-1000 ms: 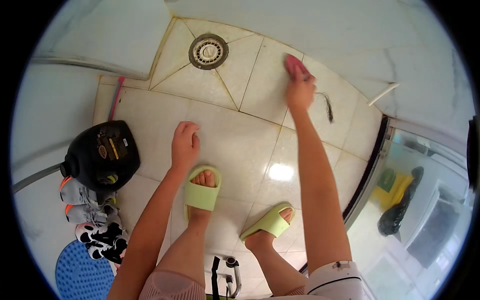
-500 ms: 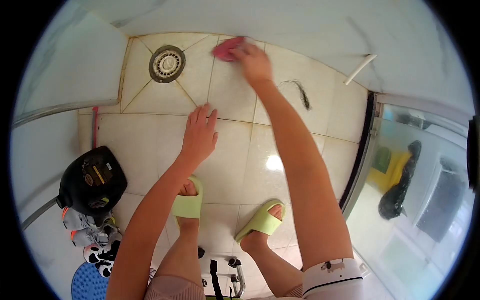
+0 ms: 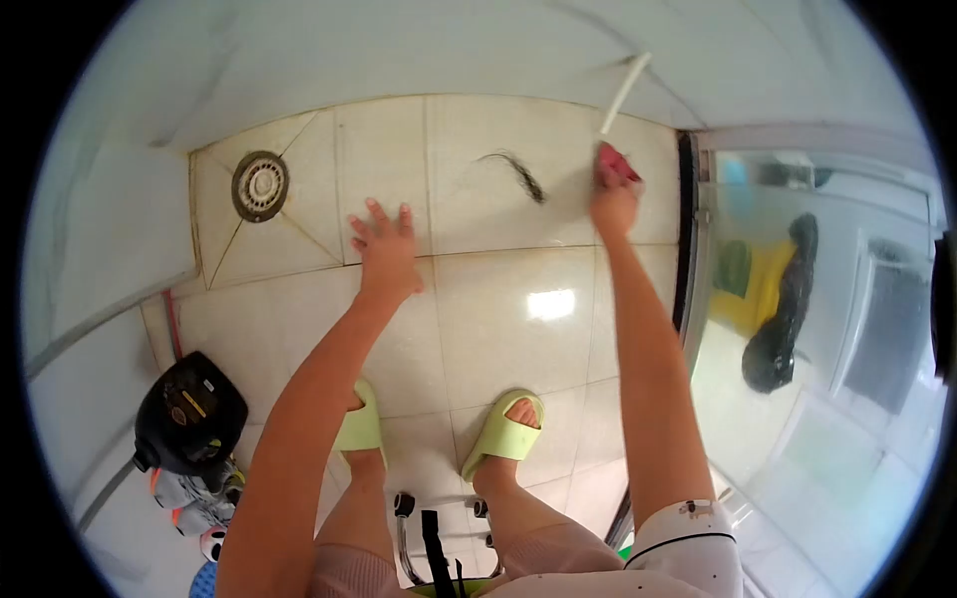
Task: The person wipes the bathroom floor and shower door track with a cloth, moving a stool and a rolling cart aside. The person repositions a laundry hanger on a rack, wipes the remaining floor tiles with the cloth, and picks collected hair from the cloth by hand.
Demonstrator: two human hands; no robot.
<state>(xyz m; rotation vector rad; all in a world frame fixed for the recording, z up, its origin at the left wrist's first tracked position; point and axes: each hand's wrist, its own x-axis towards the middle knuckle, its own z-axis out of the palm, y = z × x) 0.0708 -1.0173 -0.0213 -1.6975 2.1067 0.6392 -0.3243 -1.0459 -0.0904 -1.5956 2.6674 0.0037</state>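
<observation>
My right hand [image 3: 613, 207] grips a small pink cloth [image 3: 615, 162] against the floor tiles, close to the wall and the door track. Part of the cloth is hidden by my fingers. On the left, my left hand [image 3: 387, 249] has its fingers spread over the tiled floor [image 3: 508, 329], holding nothing; whether it presses on the floor I cannot tell. Between the hands lies a dark clump of hair [image 3: 523, 177]. A round floor drain [image 3: 261, 186] sits in the tiles left of my left hand.
A white tube [image 3: 625, 95] slants up the wall just beyond the cloth. At right stands a glass door [image 3: 778, 419] with a dark track [image 3: 686, 229]. A black jug [image 3: 189, 414] is at lower left. My green slippers [image 3: 506, 439] and a wheeled metal frame [image 3: 404, 506] are below.
My right hand has moved to the right with the cloth, past the hair to near the door. My left hand's fingers have spread. The view has shifted right.
</observation>
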